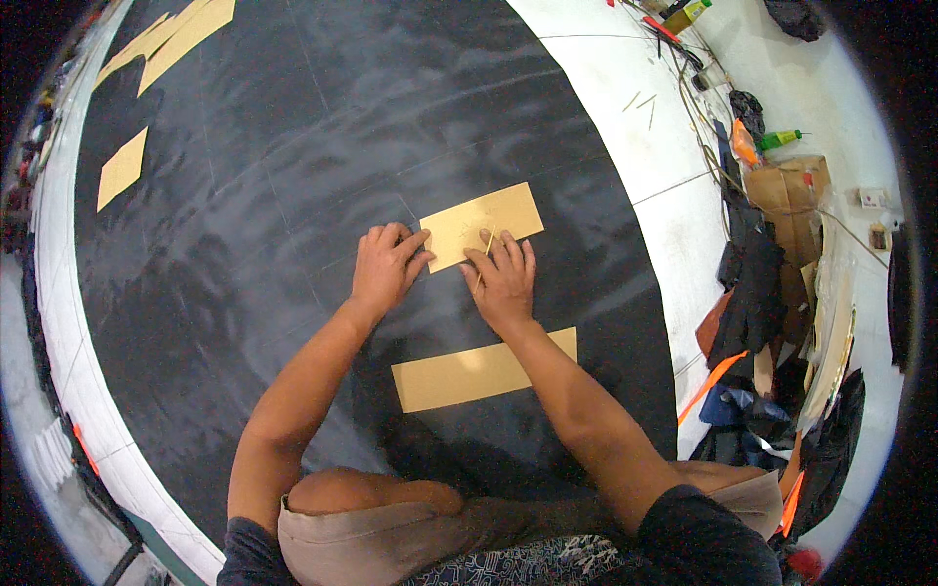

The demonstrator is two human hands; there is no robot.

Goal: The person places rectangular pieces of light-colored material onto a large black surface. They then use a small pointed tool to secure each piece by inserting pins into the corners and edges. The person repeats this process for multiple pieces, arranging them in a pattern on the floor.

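A tan cardboard rectangle (489, 217) with faint marks lies slightly tilted on a large sheet of black material (293, 176). At its left end, the bent fingers and thumb of my left hand (387, 266) hold the edge. My right hand (506, 283) rests over the card's lower edge with fingertips on its surface. A thin yellowish stick (478, 283), perhaps a pencil or marking stick, passes between the fingers of that hand. Nearer to me, a longer cardboard strip (459, 379) lies flat, partly covered by my right forearm.
More cardboard pieces lie at the far left: a small one (123, 170) and several overlapping ones (186, 34). Thin pale lines cross the black sheet. Along the right, on white tiles (650, 146), are cables, a brown paper bag (789, 186), dark cloth (752, 303) and a green bottle (780, 140).
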